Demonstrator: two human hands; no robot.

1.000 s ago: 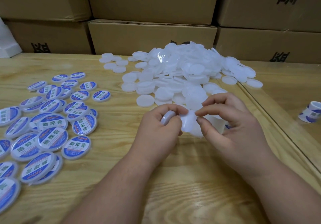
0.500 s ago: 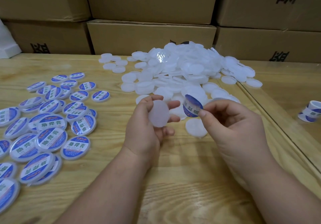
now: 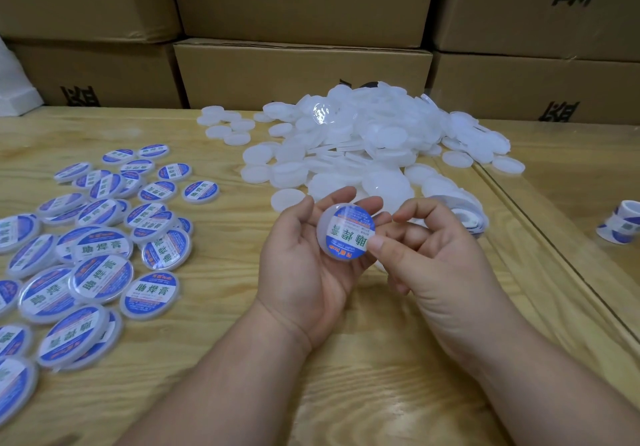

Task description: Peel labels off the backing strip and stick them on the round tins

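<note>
Because the label has to land centred and flat, the left hand (image 3: 304,258) cradles the small round white plastic tin (image 3: 341,231) face-up toward the camera, fingers curled loosely behind and around its rim so the top stays unobstructed. The round blue-and-white printed label (image 3: 349,231) sits on the tin's face, covering most of it, with a sliver of white rim showing on the left side. The right hand (image 3: 436,262) comes in from the side, its thumb (image 3: 375,243) pressing on the label's lower right edge while the other fingers curl loosely, holding nothing else; this looks like the pressing-down stage, so the sticker bonds without a lifted edge.

The coiled white backing strip of labels (image 3: 471,213) lies on the light wooden worktop (image 3: 221,289) just behind the right hand, kept close, presumably so the next label is a short reach away. The heap of unlabelled white round tins (image 3: 363,147) is piled straight ahead as the supply, and the finished blue-labelled tins (image 3: 100,237) are spread out to the left, well apart from the blanks, which keeps done and undone from mixing. A small label roll (image 3: 620,225) rests at the far right, and brown cardboard boxes (image 3: 301,68) stand stacked along the back edge.
</note>
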